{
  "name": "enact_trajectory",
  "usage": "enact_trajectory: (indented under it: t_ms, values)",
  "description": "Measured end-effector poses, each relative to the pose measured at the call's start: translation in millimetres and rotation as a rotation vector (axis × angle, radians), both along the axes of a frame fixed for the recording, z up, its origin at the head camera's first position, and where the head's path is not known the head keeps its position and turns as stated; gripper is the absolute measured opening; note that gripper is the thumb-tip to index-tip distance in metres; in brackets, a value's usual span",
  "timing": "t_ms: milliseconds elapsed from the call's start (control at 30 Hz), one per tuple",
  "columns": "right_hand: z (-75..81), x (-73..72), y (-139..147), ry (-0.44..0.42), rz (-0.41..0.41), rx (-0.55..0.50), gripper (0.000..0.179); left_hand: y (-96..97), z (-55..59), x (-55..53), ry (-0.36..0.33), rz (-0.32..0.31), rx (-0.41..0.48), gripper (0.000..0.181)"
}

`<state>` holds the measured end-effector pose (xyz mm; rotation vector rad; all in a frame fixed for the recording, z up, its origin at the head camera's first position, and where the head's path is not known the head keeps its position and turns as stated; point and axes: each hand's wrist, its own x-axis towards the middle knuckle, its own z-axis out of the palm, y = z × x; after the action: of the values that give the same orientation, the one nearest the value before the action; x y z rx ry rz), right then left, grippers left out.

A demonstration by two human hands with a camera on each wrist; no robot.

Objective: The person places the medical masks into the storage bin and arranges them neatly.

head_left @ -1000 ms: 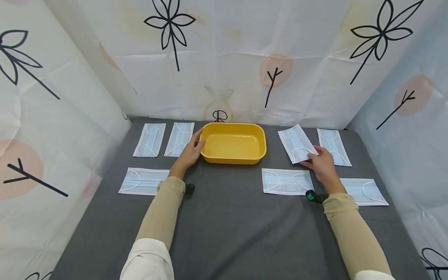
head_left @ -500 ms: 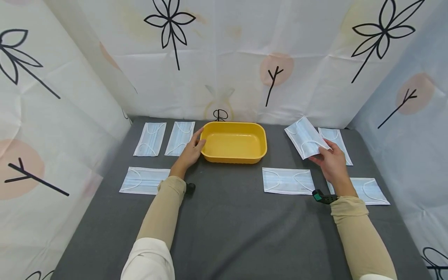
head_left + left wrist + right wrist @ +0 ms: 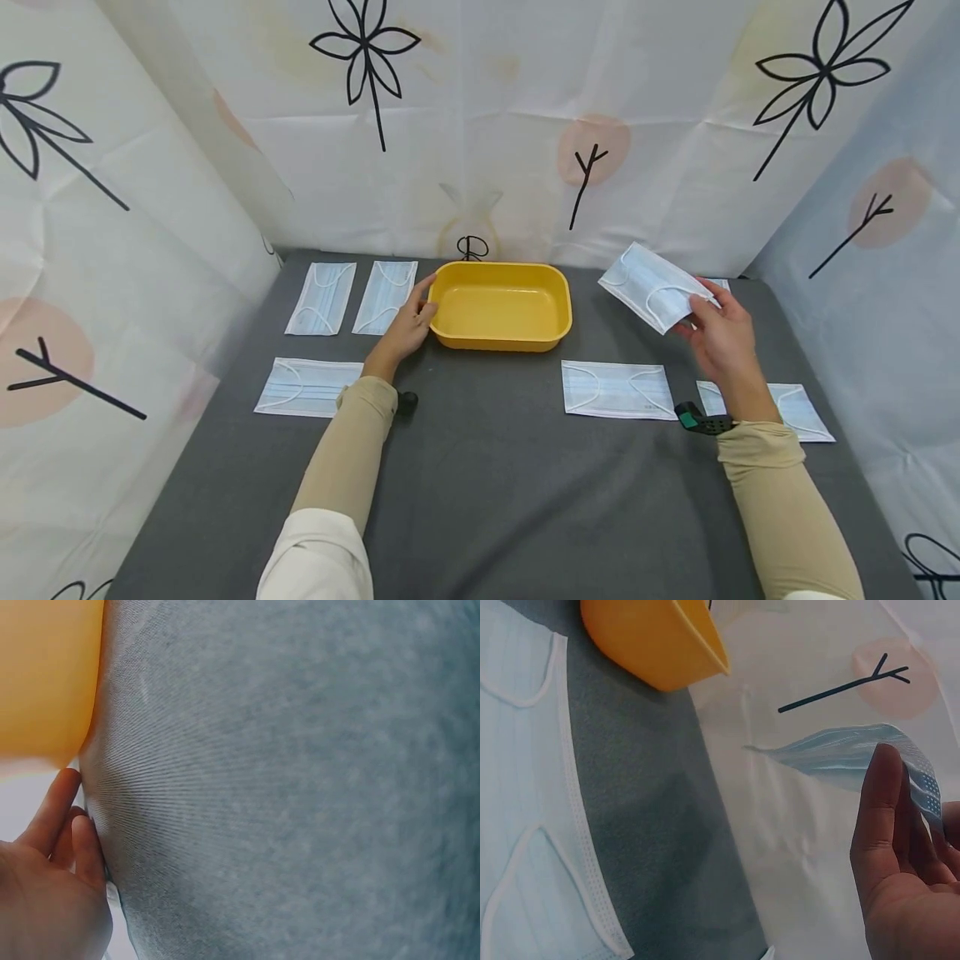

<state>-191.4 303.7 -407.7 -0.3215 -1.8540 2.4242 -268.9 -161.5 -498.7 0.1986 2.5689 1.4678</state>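
Observation:
My right hand (image 3: 725,337) pinches one end of a light blue face mask (image 3: 651,287), held up off the table and tilted. In the right wrist view this mask (image 3: 832,754) appears edge-on, bent where thumb and fingers meet. My left hand (image 3: 407,325) touches the left side of a yellow tray (image 3: 501,344). Its fingers look fairly straight against the tray wall in the left wrist view. A flat mask (image 3: 617,389) lies below the raised one. Another mask (image 3: 798,412) is partly covered by my right wrist, and one behind that hand is almost wholly hidden.
Left of the tray lie two upright masks, an outer mask (image 3: 321,298) and an inner mask (image 3: 386,297). A sideways mask (image 3: 307,387) is nearer, partly under my left forearm. Patterned white curtains (image 3: 480,125) border the grey table (image 3: 495,483) at back and sides.
My right hand has lifted the mask up off the table, moving right and slightly away, and the mask has turned more sideways. My left hand and the tray stay in place.

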Motion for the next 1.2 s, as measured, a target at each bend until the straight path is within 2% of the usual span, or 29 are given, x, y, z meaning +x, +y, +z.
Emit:
enact_trajectory:
  t_ms: [167,333,633,867,967,1067,1200]
  values:
    - [13.5,0.8,-5.7,0.078,0.068,-0.046,0.039,-1.0,1.2,-2.1,-0.019,-0.020,0.008,0.057]
    - [26.1,-0.6,-14.0,0.131,0.149,-0.083,0.038,-5.0,2.7,-4.3,-0.043,-0.038,0.025,0.057]
    - [44.9,-6.0,-29.7,0.160,0.261,-0.103,0.036,-10.6,5.4,-5.9,-0.117,-0.028,0.030,0.056]
    - [55.0,-13.2,-44.7,0.135,0.349,-0.063,0.038,-11.3,6.1,-7.9,-0.169,-0.020,0.072,0.057]
    - [58.4,-17.3,-53.8,0.108,0.380,-0.010,0.038,-10.3,8.6,-8.1,-0.209,-0.005,0.121,0.058]
    - [60.7,-22.7,-64.9,0.071,0.407,0.029,0.038,-9.4,15.7,-6.2,-0.251,-0.007,0.180,0.060]
    - [62.0,-31.0,-80.7,0.015,0.432,0.067,0.042,-7.2,31.9,-0.2,-0.303,-0.015,0.226,0.061]
